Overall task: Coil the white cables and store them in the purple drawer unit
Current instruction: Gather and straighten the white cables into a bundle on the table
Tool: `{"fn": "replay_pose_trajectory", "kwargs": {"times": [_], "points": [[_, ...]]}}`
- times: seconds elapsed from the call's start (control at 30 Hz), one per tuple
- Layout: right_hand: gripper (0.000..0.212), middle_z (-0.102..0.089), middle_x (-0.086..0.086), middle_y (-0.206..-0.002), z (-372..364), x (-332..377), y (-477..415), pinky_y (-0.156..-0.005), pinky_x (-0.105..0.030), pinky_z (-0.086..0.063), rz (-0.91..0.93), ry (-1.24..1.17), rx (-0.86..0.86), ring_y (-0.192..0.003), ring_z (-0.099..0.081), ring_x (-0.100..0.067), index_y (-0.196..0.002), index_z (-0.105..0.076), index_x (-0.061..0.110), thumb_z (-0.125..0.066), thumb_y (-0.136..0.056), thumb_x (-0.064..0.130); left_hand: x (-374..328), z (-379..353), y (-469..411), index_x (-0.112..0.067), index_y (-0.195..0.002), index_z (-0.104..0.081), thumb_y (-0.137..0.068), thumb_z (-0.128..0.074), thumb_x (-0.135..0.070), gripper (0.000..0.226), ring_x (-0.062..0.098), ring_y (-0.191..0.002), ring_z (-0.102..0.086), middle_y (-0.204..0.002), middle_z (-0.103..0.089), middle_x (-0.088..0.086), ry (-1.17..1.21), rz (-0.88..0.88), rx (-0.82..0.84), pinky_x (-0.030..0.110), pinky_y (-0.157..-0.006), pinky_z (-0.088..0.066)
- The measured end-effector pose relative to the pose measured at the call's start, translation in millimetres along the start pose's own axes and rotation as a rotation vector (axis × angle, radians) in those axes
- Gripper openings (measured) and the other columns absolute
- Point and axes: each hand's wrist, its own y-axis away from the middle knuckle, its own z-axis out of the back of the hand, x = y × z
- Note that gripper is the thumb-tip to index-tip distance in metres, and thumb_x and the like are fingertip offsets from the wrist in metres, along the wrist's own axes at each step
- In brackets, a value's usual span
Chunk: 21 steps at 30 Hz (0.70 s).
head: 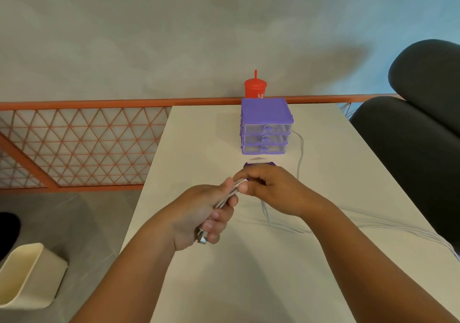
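Together, we gripped a folded white cable bundle (227, 197) in our left hand (199, 213) above the surface (199, 135), our right hand (268, 185) pinched its upper end, more white cable (373, 226) lay loose toward the right, the purple drawer unit (265, 126) stood beyond, red cup (255, 89) behind it.

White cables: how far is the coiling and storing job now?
Done: nothing visibly stored; the three drawers of the purple drawer unit look shut. In hand: the left hand grips a part-coiled white cable, and the right hand pinches its loop. Left: loose cable trails over the table; a second cable lies beside the unit.
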Motion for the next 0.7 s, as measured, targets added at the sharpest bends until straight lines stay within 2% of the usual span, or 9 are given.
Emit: {"fn": "replay_pose_trajectory", "kwargs": {"times": [0.07, 0.17, 0.27, 0.37, 0.43, 0.53, 0.6, 0.7], "points": [[0.018, -0.051, 0.007, -0.088, -9, 1, -5, -0.079, -0.027, -0.045, 0.013, 0.091, -0.01, -0.084, -0.051, -0.009, -0.094, -0.066, 0.026, -0.055, -0.088, 0.039, 1, 11, 1, -0.015, -0.071, -0.051, -0.081, -0.049, -0.048, 0.034, 0.005, -0.032, -0.022, -0.047, -0.028, -0.005, 0.094, 0.011, 0.044, 0.016, -0.039, -0.023], [0.017, -0.043, 0.015, -0.085, -18, 7, -13, -0.076, -0.024, -0.042, 0.022, 0.128, -0.035, -0.081, -0.048, -0.008, -0.084, -0.061, 0.024, -0.053, -0.089, 0.037, 3, 26, 3, -0.015, -0.073, -0.053, -0.077, -0.052, -0.035, 0.02, 0.003, -0.032, -0.027, -0.049, -0.034, -0.005, 0.252, 0.027, 0.144, 0.016, -0.037, -0.028], [0.028, -0.05, 0.01, -0.07, -23, 10, -20, -0.064, -0.026, -0.039, 0.031, 0.186, 0.012, -0.068, -0.049, -0.011, -0.077, -0.055, 0.018, -0.047, -0.091, 0.041, 7, 37, 3, -0.013, -0.077, -0.055, -0.08, -0.05, -0.023, 0.011, 0.003, -0.033, -0.033, -0.05, -0.039, -0.004, 0.378, 0.041, 0.205, 0.017, -0.039, -0.036], [0.031, -0.046, 0.008, -0.058, -25, 13, -27, -0.057, -0.025, -0.034, 0.043, 0.244, 0.011, -0.058, -0.043, -0.009, -0.07, -0.048, 0.021, -0.046, -0.088, 0.046, 11, 45, 3, -0.011, -0.083, -0.057, -0.082, -0.054, -0.014, 0.004, 0.007, -0.039, -0.042, -0.053, -0.045, -0.003, 0.431, 0.033, 0.259, 0.023, -0.047, -0.047], [0.03, -0.049, 0.009, -0.06, -23, 16, -31, -0.059, -0.028, -0.037, 0.067, 0.282, -0.008, -0.059, -0.046, -0.009, -0.073, -0.052, 0.021, -0.047, -0.088, 0.046, 14, 50, 2, -0.011, -0.089, -0.059, -0.082, -0.056, -0.01, 0.008, 0.009, -0.046, -0.051, -0.058, -0.051, -0.001, 0.438, 0.02, 0.309, 0.033, -0.059, -0.055], [0.036, -0.051, 0.01, -0.063, -20, 19, -35, -0.061, -0.032, -0.041, 0.096, 0.36, -0.055, -0.063, -0.049, -0.014, -0.083, -0.059, 0.015, -0.045, -0.087, 0.048, 17, 57, -1, -0.016, -0.099, -0.061, -0.081, -0.052, -0.012, 0.021, 0.013, -0.056, -0.059, -0.064, -0.057, 0.001, 0.386, 0.029, 0.36, 0.043, -0.069, -0.057], [0.033, -0.048, 0.012, -0.06, -20, 19, -36, -0.06, -0.032, -0.039, 0.119, 0.378, -0.095, -0.063, -0.049, -0.016, -0.081, -0.059, 0.015, -0.048, -0.088, 0.046, 18, 60, -3, -0.02, -0.1, -0.065, -0.083, -0.053, -0.015, 0.021, 0.016, -0.058, -0.061, -0.064, -0.058, 0.002, 0.349, 0.04, 0.379, 0.044, -0.067, -0.057], [0.034, -0.05, 0.012, -0.062, -22, 15, -37, -0.061, -0.031, -0.041, 0.124, 0.419, -0.126, -0.064, -0.049, -0.014, -0.081, -0.059, 0.016, -0.049, -0.086, 0.049, 18, 61, -6, -0.017, -0.101, -0.063, -0.085, -0.051, -0.016, 0.021, 0.014, -0.054, -0.057, -0.059, -0.054, 0.0, 0.296, 0.054, 0.348, 0.033, -0.056, -0.054]]}}
